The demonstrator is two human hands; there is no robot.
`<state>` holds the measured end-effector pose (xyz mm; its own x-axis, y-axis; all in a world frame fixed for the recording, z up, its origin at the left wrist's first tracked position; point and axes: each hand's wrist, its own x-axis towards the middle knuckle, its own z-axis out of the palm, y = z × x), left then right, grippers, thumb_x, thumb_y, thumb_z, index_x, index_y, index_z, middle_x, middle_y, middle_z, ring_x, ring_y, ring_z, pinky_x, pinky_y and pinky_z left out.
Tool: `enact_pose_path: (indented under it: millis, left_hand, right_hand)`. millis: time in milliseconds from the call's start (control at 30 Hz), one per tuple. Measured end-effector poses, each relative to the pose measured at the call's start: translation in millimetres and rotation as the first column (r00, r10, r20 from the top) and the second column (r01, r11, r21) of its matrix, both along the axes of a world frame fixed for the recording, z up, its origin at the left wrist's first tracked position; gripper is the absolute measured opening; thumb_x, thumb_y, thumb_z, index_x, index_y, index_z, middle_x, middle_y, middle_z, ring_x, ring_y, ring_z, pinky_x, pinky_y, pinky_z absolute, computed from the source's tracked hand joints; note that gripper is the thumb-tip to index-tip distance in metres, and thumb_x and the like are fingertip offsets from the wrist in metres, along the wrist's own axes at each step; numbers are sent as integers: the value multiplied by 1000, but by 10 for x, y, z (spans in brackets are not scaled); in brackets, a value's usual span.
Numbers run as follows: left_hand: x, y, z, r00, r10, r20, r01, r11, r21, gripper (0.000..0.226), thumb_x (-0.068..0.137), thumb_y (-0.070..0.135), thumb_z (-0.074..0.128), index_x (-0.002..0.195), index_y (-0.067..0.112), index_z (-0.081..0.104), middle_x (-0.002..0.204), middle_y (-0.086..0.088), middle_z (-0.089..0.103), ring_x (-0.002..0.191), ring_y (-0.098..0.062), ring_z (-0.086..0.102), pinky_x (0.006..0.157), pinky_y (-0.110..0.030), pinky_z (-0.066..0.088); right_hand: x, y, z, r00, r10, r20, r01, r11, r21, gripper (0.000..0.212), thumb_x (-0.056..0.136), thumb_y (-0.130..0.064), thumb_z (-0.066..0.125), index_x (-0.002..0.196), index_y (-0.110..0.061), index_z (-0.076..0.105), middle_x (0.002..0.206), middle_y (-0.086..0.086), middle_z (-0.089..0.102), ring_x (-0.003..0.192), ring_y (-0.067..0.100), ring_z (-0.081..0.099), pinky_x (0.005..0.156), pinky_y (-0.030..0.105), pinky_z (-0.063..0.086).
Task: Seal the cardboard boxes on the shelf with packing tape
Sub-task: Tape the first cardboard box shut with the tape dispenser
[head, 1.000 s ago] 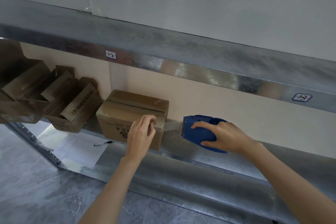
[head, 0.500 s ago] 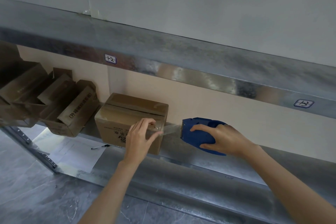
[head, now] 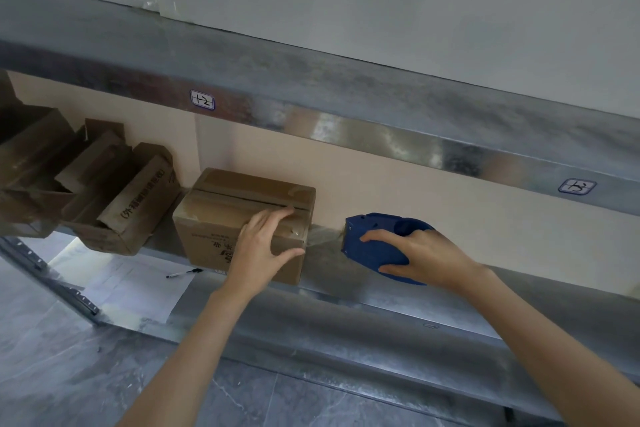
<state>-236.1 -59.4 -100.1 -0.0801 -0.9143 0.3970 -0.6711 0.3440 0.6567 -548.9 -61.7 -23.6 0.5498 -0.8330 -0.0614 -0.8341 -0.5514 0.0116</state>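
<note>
Head view: the cardboard box point(head: 214, 232) sits on the shelf point(head: 346, 315), long axis left-right along it, the left hand point(head: 259, 246) pressing flat-fingered on its right end, grip spread and holding nothing, while the right hand point(head: 426, 253) wraps its grip round the blue tape dispenser point(head: 374, 246), teeth pointing left, clear tape point(head: 322, 239) stretched between

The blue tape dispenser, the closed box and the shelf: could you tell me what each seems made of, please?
The tape dispenser looks like moulded plastic: matt, uniformly blue. The box is brown cardboard, dull, with glossy clear tape along its seam. The shelf is probably galvanised steel: grey with a mottled sheen.
</note>
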Motion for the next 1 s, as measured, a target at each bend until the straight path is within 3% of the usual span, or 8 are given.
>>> enact_pose_path:
  millis: [100,167,267,467,567,700,800,1000]
  left_hand:
    - [-273,59,-43,962,160,219,-153,987,-48,89,65,69,74,137,21,53,133,3,58,126,-20,48,104,-39,38]
    - [-399,67,-85,935,242,258,-225,970,-92,82,69,63,76,134,19,55,132,3,58,125,-22,49,102,-38,39]
    - [-414,32,-122,941,267,207,-244,961,-128,65,75,37,80,132,19,56,125,2,61,119,-21,52,100,-36,39]
    - [-69,166,-141,984,42,174,-21,992,-122,73,71,27,81,137,27,49,129,9,58,121,-11,48,108,-32,31]
    - [175,234,-83,983,-108,149,117,992,-56,79,71,23,84,138,32,44,134,19,51,127,5,37,123,-28,9]
    - [472,314,-39,983,-154,100,153,988,17,86,70,13,86,137,39,40,138,33,42,136,14,29,121,-22,-10]
    - [603,397,-78,988,-137,68,134,990,39,90,72,5,83,138,46,37,150,20,37,145,7,17,121,-31,-8]
    - [472,455,-123,1000,-24,-15,23,998,-60,84,73,3,80,144,28,43,151,14,41,149,-7,19,123,-43,6]
  right_hand:
    - [16,11,-9,1000,6,-28,-7,1000,-29,55,96,-54,48,144,-51,22,87,-7,66,73,15,57,68,34,50]
    - [22,23,4,1000,4,-30,-5,1000,-28,56,95,-53,49,145,-49,24,85,-6,66,71,15,56,69,35,50]
    - [30,55,51,1000,5,-19,-5,999,-32,57,94,-55,50,146,-48,26,82,-5,64,66,13,48,66,33,49]
    - [137,157,113,993,115,3,-115,993,-14,53,95,-51,52,143,-46,29,75,-3,62,62,12,36,68,31,48]
    - [316,177,115,987,160,-2,-160,987,28,58,97,-42,53,145,-49,22,81,-6,60,65,10,34,69,32,47]
    - [589,175,97,978,208,26,-209,977,35,75,94,-38,62,148,-53,13,80,-9,57,61,5,27,63,26,32]
    - [757,169,64,968,248,24,-249,966,69,77,94,-40,60,146,-55,6,100,-5,65,71,7,34,65,24,29]
    - [922,106,44,969,232,88,-245,952,185,63,98,-38,55,148,-49,17,100,-2,66,74,12,51,63,30,42]
